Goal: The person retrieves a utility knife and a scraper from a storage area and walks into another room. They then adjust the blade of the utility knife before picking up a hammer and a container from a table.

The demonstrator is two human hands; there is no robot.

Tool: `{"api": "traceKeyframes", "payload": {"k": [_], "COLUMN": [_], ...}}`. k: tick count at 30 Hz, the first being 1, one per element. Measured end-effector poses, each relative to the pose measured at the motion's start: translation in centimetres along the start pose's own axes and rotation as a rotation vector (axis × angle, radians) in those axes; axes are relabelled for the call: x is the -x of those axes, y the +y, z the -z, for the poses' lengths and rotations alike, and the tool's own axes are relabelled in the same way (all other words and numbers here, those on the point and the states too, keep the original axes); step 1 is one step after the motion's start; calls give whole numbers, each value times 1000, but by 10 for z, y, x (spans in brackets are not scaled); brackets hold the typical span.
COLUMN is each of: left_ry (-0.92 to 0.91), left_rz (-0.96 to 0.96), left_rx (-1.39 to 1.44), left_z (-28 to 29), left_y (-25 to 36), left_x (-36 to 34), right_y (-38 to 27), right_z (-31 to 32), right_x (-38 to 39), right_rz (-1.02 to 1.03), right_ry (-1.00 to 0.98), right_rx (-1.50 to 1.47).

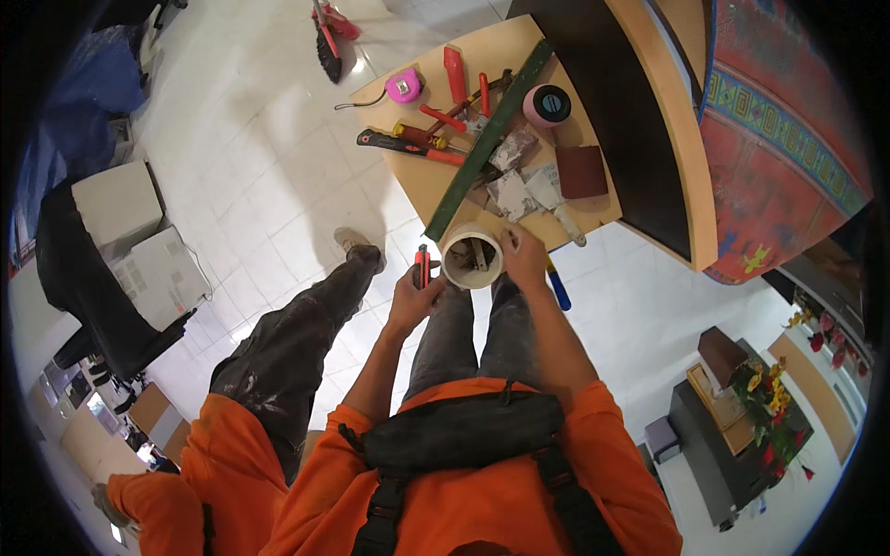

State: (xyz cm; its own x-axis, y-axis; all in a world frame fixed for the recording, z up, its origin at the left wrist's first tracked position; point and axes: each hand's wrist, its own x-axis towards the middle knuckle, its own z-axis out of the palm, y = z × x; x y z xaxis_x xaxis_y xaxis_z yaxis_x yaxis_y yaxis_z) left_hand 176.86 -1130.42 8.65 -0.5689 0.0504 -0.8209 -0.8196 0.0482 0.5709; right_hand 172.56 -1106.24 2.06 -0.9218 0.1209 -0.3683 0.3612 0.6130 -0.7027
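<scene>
My left hand (413, 298) is closed round a red-and-black utility knife (423, 267), held upright beside a round white tub (449, 254). My left fingertips are close to the tub's side. On the opposite side, my right hand (525, 255) has its fingers curled at the tub's rim. Inside the tub, a narrow pale piece is visible, but its kind is unclear. Just beyond the tub, a long green straightedge (487, 141) crosses the wooden table (408, 190). Near my right hand lie whitish, plaster-smeared scraper blades (512, 195) and a putty knife (545, 187).
On the table are a pink tape measure (404, 85), a hammer (477, 95), a black-and-red hand tool (408, 145), a pink-and-black round container (547, 106) and brown sandpaper (582, 172). A blue handle (559, 289) juts below its edge. Another person (236, 445) stands close at left.
</scene>
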Motion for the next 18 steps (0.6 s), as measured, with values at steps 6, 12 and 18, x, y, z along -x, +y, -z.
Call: {"api": "traceKeyframes", "payload": {"k": [6,12,18], "left_ry": [-25,6,36], "left_rz": [26,83,133], "left_rx": [-11,-31,-34], "left_z": [31,61,83], "left_y": [-15,-30,-41], "left_x": [5,9,14], "right_y": [-17,-2,-15], "right_z": [1,-14,-20], "right_x": [-26,-36,-39], "right_rz": [159,234,63], "right_ry": [-48,43,87], "right_rx": [299,481,385]}}
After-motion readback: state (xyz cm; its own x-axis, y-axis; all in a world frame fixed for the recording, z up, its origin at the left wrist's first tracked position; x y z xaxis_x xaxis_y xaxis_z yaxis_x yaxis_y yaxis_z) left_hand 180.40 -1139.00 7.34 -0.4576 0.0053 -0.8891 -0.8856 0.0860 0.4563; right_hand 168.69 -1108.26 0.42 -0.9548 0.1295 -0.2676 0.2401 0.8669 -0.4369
